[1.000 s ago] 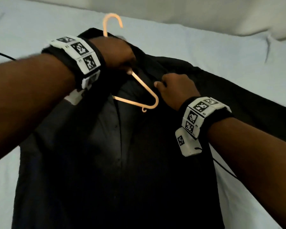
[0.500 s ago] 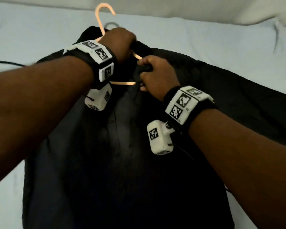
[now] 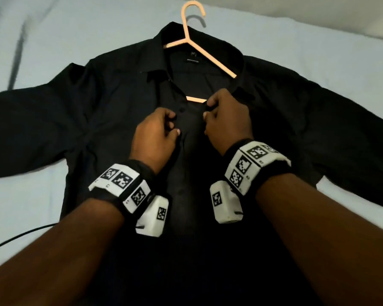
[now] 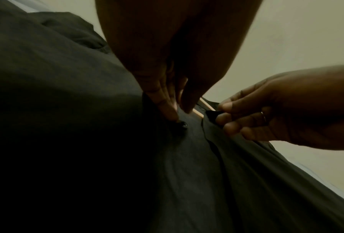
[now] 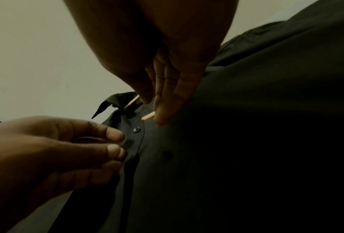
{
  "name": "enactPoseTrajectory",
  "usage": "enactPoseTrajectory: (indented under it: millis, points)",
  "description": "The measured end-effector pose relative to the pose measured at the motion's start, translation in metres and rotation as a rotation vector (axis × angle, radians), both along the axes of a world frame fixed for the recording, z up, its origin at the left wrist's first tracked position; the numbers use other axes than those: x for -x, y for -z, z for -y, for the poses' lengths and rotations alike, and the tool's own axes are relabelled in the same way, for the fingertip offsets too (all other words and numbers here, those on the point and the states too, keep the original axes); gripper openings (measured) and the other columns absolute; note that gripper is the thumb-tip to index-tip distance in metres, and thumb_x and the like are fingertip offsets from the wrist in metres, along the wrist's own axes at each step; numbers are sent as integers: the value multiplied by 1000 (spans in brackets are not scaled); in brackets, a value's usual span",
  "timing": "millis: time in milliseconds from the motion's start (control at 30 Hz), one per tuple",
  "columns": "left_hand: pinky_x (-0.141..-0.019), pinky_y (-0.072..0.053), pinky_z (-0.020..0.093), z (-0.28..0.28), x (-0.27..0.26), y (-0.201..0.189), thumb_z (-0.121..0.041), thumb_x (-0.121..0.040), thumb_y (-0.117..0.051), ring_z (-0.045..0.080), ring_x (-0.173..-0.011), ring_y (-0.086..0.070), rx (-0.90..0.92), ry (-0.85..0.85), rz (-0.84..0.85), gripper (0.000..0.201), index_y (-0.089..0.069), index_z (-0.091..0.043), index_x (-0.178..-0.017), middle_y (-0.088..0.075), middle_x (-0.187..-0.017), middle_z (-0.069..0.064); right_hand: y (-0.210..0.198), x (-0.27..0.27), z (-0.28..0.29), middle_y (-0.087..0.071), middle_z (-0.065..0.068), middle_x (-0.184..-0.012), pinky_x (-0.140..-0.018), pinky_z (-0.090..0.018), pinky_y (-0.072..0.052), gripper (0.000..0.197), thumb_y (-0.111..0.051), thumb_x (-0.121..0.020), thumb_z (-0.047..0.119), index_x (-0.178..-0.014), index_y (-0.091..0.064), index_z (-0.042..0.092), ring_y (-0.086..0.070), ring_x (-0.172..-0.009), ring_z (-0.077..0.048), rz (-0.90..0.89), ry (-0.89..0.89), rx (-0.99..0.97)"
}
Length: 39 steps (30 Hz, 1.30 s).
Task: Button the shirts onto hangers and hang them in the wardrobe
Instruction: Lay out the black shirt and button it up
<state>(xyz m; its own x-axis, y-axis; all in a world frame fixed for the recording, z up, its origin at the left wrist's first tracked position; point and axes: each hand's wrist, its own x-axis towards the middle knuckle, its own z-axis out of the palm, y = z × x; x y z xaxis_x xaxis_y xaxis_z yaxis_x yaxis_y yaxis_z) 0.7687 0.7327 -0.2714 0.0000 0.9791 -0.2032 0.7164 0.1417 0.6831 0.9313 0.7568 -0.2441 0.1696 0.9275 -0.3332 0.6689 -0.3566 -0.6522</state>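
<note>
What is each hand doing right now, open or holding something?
Left hand: fingers curled, pinching the button-side edge of the black shirt.
Right hand: fingers curled, pinching the shirt's other front edge.

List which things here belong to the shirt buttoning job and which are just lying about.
Belong to the job:
black button-up shirt
peach plastic hanger inside its collar
left hand and right hand, each pinching a front edge

Just lying about:
pale blue bedsheet
thin black cable

The black matt woven-cloth shirt (image 3: 111,107) lies on a pale, soft, lightly creased fabric sheet (image 3: 75,34), with a smooth peach plastic-looking hanger (image 3: 199,48) and small glossy dark buttons (image 5: 136,129).
</note>
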Motion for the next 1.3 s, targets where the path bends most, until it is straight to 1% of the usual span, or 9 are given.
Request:
enactPoseTrajectory:
  millis: [167, 400, 500, 633, 800, 867, 967, 1067, 1300]
  points:
    - [-96, -41, 32, -28, -5, 0, -16, -93, -65, 29, -115, -58, -9, 100, -130, 52, -52, -19, -143, -60, -122, 13, 1, 19, -17, -67, -15, -111, -73, -32, -38, 39, -65, -91, 49, -100, -64, 10, -63, -107, -38, 231, -1, 57]
    - [-80, -41, 33, -41, -13, 3, -21, -95, -65, 35, -107, -59, 23, 167, -191, 24, -63, -15, -118, -54, -120, 13, 6, 24, -21, -64, -15, -119, -73, -36, -38, 21, -59, -96, 29, -108, -60, 11, -60, -113, -40, 375, -54, 77]
    - [-78, -38, 33, -48, -15, 1, -21, -94, -64, 33, -105, -59, 34, 183, -187, 16, -62, -14, -108, -58, -114, 12, 11, 24, -17, -64, -14, -119, -75, -34, -38, 21, -52, -96, 23, -112, -59, 11, -60, -113, -36, 289, 55, 69]
    - [-82, -54, 38, -59, -13, -1, -20, -93, -61, 28, -90, -68, 78, 89, -60, 8, -65, -16, -89, -71, -91, 6, 19, 19, -3, -66, -12, -109, -81, -32, -38, 17, -51, -97, 20, -108, -58, 9, -60, -106, -31, 64, 197, -71]
    - [-68, -57, 26, -58, -13, -1, -16, -93, -64, 6, -63, -67, 74, 40, 107, 8, -66, -18, -85, -68, -71, -5, 22, 11, 7, -63, 10, -77, -68, -2, -40, 15, -64, -91, 15, -104, -71, 13, -60, -81, -7, -125, 322, -111]
    - [-61, -54, 19, -55, -15, 0, -12, -92, -66, 1, -56, -64, 75, 20, 195, 11, -68, -21, -86, -67, -69, -5, 26, 10, 3, -68, 6, -74, -84, -25, -56, 12, -66, -85, 15, -92, -76, 17, -67, -80, -13, -199, 367, -94]
    - [-54, -51, 16, -54, -16, 3, -6, -90, -68, 0, -54, -65, 83, -5, 283, 17, -71, -22, -85, -65, -67, -3, 29, 11, 0, -61, 7, -58, -72, -51, -59, 17, -61, -73, 29, -57, -64, 23, -65, -65, -21, -246, 418, -93]
    - [-52, -50, 17, -56, -16, 4, -5, -89, -72, 2, -55, -66, 87, 10, 319, 18, -69, -21, -82, -64, -65, -2, 32, 9, -1, -63, -1, -55, -66, -55, -57, 29, -63, -76, 35, -57, -65, 13, -61, -58, -24, -261, 398, -78]
    - [-52, -48, 17, -57, -14, 11, -4, -89, -73, 5, -61, -70, 96, 58, 385, 24, -67, -25, -78, -66, -67, 2, 36, 12, -6, -64, 0, -64, -77, -57, -58, 15, -69, -86, 20, -71, -68, 17, -62, -67, -21, -322, 307, -5]
